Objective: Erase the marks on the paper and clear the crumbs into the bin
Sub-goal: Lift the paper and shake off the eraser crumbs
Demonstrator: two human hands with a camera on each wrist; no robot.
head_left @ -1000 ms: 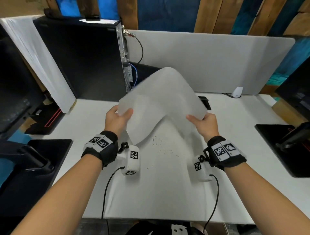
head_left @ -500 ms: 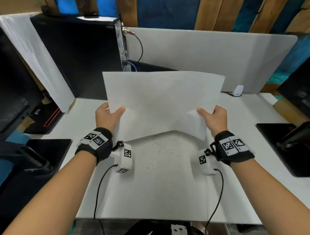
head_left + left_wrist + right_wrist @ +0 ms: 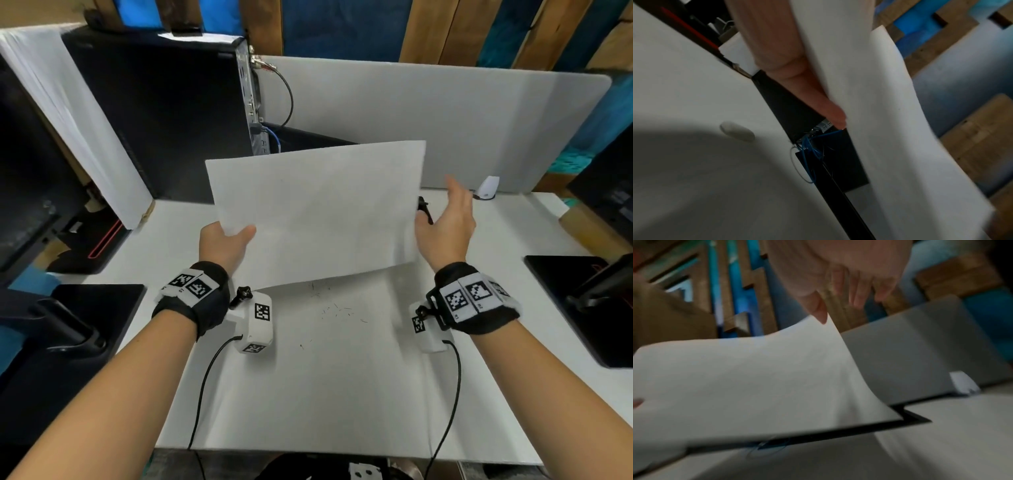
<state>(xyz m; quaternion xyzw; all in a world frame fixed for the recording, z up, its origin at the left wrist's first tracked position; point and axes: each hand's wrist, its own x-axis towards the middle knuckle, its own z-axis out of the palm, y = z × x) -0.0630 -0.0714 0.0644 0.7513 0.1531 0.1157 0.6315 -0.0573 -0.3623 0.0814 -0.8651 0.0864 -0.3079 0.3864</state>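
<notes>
White desk with a grey divider behind is carrying dark eraser crumbs near its middle, while the left hand is pinching the paper sheet by its left edge above them. Light and floppy, it is probably wanting a two-edge grip; the right hand is hovering spread beside its right edge, holding nothing. Only the left wrist view is showing an oval eraser-like lump lying on the desk.

— How many sheets are up over the counter?
— One sheet of paper, and two hands: the left hand and the right hand.
— And the crumbs?
— Too many fine specks to count. One computer tower, far left.
</notes>
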